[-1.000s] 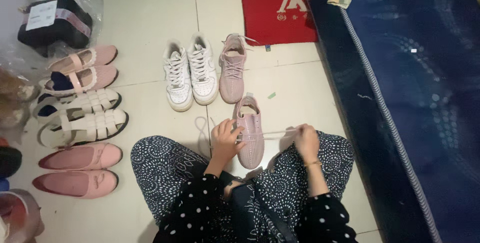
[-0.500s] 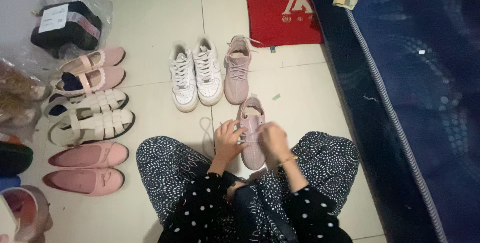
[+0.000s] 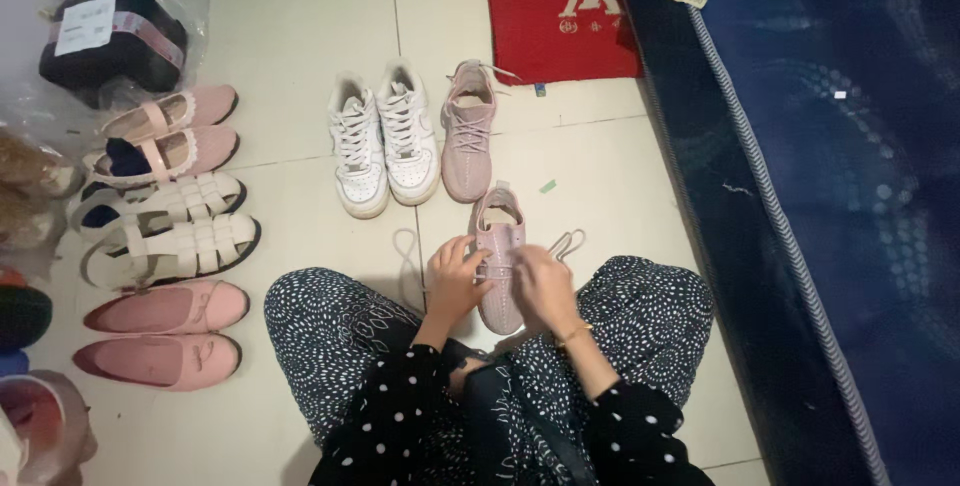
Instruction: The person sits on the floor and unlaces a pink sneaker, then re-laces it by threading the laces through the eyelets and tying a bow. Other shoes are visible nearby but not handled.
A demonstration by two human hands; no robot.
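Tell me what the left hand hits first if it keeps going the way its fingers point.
Left hand points right, already at the pink sneaker between the knees. Beyond that, likely the right hand; depth is unclear.

Single head-worn view, looking steeply down over the seated person's lap onto a tiled floor (image 3: 300, 26). Close range: hands mid-frame. Shoe rows at 9 to 12 o'clock, red mat (image 3: 555, 11) at 12, dark blue mattress (image 3: 840, 196) at 3. No second view.

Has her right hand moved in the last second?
Yes. The right hand has come in from out past the knee and now rests on the pink sneaker between the knees, close to the left hand.
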